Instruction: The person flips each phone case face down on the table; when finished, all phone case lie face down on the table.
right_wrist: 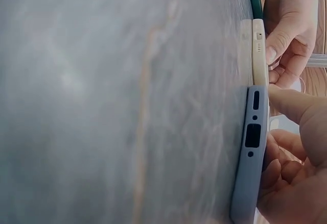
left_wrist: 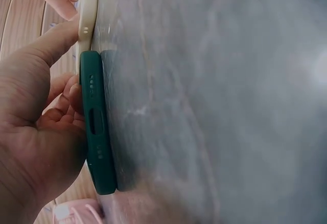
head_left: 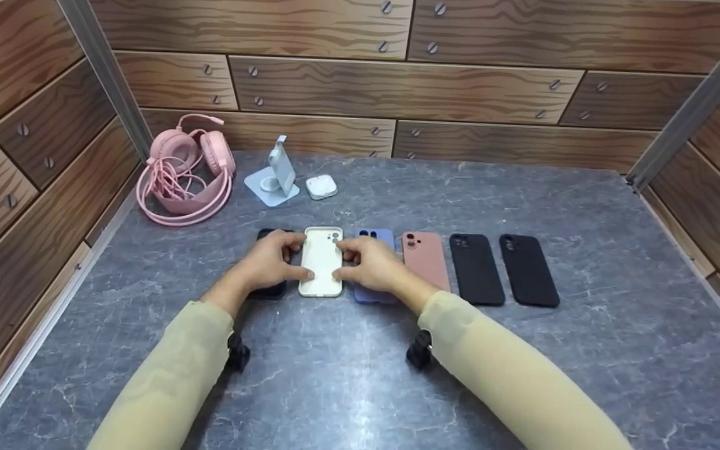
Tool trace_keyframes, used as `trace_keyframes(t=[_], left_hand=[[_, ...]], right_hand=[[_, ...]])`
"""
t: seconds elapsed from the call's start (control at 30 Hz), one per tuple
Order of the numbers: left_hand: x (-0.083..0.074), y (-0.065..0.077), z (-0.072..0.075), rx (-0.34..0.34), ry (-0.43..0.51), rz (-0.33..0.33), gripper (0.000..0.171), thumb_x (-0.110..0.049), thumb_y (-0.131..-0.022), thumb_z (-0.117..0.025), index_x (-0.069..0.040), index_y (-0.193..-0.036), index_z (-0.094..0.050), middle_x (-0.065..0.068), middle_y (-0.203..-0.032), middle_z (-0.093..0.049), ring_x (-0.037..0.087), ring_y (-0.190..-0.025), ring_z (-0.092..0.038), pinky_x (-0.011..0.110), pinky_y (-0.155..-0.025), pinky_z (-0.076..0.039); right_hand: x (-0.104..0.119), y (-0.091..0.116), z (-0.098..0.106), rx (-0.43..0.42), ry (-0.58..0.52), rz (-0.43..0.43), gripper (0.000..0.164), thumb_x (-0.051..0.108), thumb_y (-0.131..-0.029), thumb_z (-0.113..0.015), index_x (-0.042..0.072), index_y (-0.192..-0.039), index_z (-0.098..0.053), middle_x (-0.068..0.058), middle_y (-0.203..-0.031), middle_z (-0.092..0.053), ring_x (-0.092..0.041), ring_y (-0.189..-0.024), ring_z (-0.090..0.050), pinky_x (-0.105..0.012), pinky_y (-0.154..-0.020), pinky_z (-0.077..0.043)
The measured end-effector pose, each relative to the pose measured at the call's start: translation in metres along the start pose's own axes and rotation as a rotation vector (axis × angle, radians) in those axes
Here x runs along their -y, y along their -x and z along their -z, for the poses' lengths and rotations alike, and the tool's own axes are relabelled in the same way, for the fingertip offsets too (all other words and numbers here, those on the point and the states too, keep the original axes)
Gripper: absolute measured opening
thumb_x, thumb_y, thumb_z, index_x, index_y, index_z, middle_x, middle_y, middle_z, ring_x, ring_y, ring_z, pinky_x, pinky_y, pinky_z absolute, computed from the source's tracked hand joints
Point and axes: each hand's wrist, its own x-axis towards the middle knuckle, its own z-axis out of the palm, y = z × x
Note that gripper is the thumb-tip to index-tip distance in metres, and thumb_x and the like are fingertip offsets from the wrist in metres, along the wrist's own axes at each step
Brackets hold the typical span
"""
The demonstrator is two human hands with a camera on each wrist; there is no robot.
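Note:
A cream phone case (head_left: 321, 284) lies back up on the grey table, its camera holes at the far end. My left hand (head_left: 269, 257) holds its left edge with thumb and fingers, and my right hand (head_left: 375, 264) does likewise at the right edge. Beneath the left hand is a dark green phone case (left_wrist: 97, 132), which looks nearly black in the head view. Under the right hand lies a bluish-purple phone case (right_wrist: 250, 178), partly covered. In the right wrist view the left thumb touches the rim of the cream case. Parts of the curled fingers are hidden.
Right of the hands, a pink case (head_left: 425, 259) and two black cases, one nearer (head_left: 477, 269) and one farther right (head_left: 529, 270), continue the row. Behind stand pink headphones (head_left: 219, 153), a white folding stand (head_left: 282, 172) and a small white earbud case (head_left: 321, 186). Wood-patterned walls enclose the table.

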Motion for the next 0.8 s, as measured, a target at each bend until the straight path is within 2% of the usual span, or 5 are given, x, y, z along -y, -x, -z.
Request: trace_keyframes(t=[0.3, 0.57, 0.8], left_hand=[[0.0014, 0.0001, -0.0006, 0.014, -0.007, 0.015, 0.068, -0.014, -0.082, -0.091, 0.007, -0.14, -0.062, 0.016, -0.114, -0.061, 0.026, -0.095, -0.056, 0.037, -0.084, -0.047], [0.0038, 0.0022, -0.0034, 0.0, 0.018, 0.006, 0.064, -0.008, -0.081, -0.089, 0.007, -0.138, -0.064, 0.016, -0.112, -0.061, 0.027, -0.093, -0.056, 0.036, -0.083, -0.046], [-0.0021, 0.0004, 0.0001, 0.005, -0.013, -0.001, 0.061, -0.004, -0.08, -0.081, 0.008, -0.137, -0.063, 0.018, -0.113, -0.061, 0.028, -0.093, -0.056, 0.036, -0.083, -0.047]], right_hand=[[-0.0007, -0.0002, -0.0013, 0.011, 0.001, -0.02, 0.062, 0.024, -0.091, -0.087, 0.004, -0.146, -0.064, -0.005, -0.109, -0.063, -0.019, -0.094, -0.056, -0.036, -0.087, -0.05], [-0.0019, 0.0012, -0.0027, 0.004, -0.016, 0.004, 0.061, 0.022, -0.09, -0.088, 0.001, -0.143, -0.066, -0.006, -0.107, -0.064, -0.02, -0.094, -0.057, -0.036, -0.087, -0.05], [-0.0012, 0.0, -0.0016, -0.011, -0.026, 0.0, 0.061, 0.021, -0.089, -0.088, 0.001, -0.143, -0.066, -0.006, -0.106, -0.064, -0.02, -0.094, -0.057, -0.035, -0.087, -0.051]])
